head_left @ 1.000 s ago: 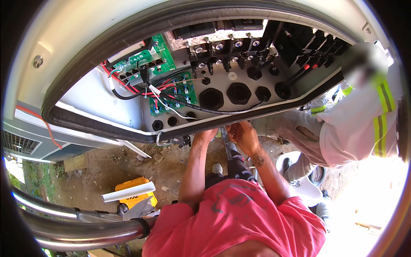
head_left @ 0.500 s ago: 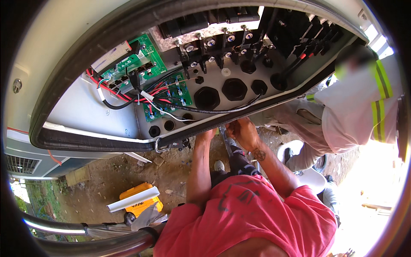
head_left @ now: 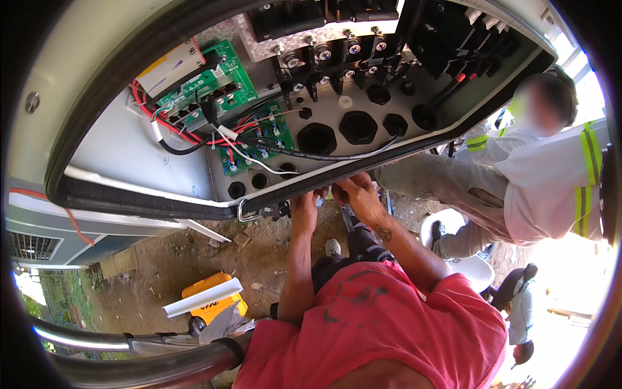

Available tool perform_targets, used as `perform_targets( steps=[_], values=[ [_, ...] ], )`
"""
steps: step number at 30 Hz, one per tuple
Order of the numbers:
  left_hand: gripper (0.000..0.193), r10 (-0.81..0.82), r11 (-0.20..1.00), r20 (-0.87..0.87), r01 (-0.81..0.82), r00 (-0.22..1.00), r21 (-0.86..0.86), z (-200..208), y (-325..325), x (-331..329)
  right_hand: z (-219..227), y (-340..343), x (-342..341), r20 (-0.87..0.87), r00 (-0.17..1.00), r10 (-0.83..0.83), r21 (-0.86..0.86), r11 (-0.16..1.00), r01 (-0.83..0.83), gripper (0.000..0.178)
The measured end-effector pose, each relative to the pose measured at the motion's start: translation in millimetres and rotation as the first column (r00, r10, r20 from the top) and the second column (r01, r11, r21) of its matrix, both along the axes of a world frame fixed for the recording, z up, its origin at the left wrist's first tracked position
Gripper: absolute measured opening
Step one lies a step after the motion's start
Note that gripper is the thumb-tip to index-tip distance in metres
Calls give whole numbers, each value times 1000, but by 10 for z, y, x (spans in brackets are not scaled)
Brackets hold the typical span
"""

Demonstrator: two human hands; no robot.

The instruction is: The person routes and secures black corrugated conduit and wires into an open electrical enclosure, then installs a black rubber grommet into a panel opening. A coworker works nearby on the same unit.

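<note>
Below the front lip of an open electrical cabinet (head_left: 162, 209), my left hand (head_left: 304, 211) and my right hand (head_left: 359, 200) are raised close together. The lip hides the tips of both hands. My left fingers are bent around something I cannot make out, with a small pale-blue bit showing beside them. My right hand is closed, thumb and fingers pinched together at the lip; what they hold is hidden. Above the hands, the cabinet floor has several black cable glands (head_left: 317, 138), and a black cable (head_left: 324, 157) runs across it to one gland.
Green circuit boards (head_left: 227, 71) with red, black and white wires sit at the cabinet's left; terminal bolts (head_left: 324, 52) line its back. A co-worker in a reflective-striped shirt (head_left: 544, 188) stands right, near white buckets (head_left: 473, 271). A yellow case (head_left: 217, 311) lies on the ground.
My hands have shifted slightly, the left one to the left and the right one up against the lip. The co-worker's head has turned, and another person shows at lower right.
</note>
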State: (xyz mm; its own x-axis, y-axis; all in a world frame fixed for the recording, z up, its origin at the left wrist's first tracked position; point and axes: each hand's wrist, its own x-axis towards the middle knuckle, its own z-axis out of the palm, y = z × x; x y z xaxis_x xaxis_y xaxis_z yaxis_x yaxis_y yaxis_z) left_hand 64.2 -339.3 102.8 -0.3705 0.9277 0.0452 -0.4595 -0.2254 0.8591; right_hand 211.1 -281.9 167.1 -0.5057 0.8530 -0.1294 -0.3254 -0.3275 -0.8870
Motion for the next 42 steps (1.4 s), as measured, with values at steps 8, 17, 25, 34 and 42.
perform_targets(
  steps=[8,17,25,34,42],
  values=[
    [9,147,988,-27,-148,989,-40,186,38,164,-27,151,-352,-379,925,-24,-270,959,-86,24],
    [10,94,995,-85,-92,992,33,207,-91,137,142,86,-290,-759,646,-86,-423,819,-387,43],
    [20,315,947,44,-312,948,-74,111,-141,105,-30,51,-392,-813,558,-169,-490,717,-496,31],
    [26,128,992,22,-128,992,8,349,-225,194,-207,74,-396,-833,534,-145,-466,704,-536,40],
    [28,176,983,-12,-176,984,-53,392,-195,210,-114,109,-392,-778,627,-46,-417,784,-460,43]
  ],
)
